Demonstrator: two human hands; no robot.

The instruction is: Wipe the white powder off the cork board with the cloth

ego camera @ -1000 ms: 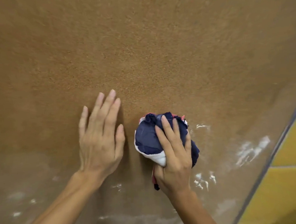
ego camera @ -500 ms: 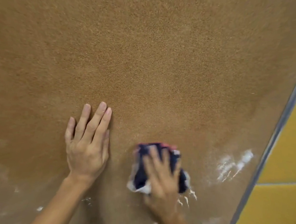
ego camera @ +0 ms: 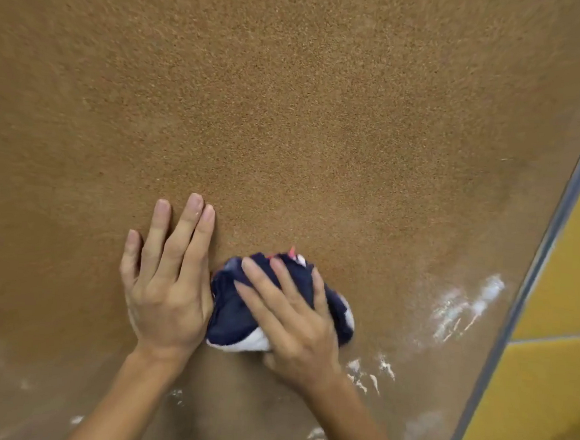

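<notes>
The brown cork board [ego camera: 289, 116] fills nearly the whole view. A bunched navy and white cloth [ego camera: 237, 315] lies against its lower middle, and my right hand [ego camera: 291, 326] grips it from above with the fingers spread over it. My left hand [ego camera: 164, 286] rests flat on the board with straight fingers, its edge touching the cloth's left side. Streaks of white powder [ego camera: 464, 307] mark the board at the lower right. Smaller white flecks [ego camera: 367, 373] lie just right of my right wrist, and more sit along the bottom.
A grey metal frame [ego camera: 552, 231] runs down the board's right edge. Beyond it is a yellow tiled surface [ego camera: 558, 393].
My right hand has moved the cloth left and up across the board until it touches my left hand. The left hand stays flat on the board.
</notes>
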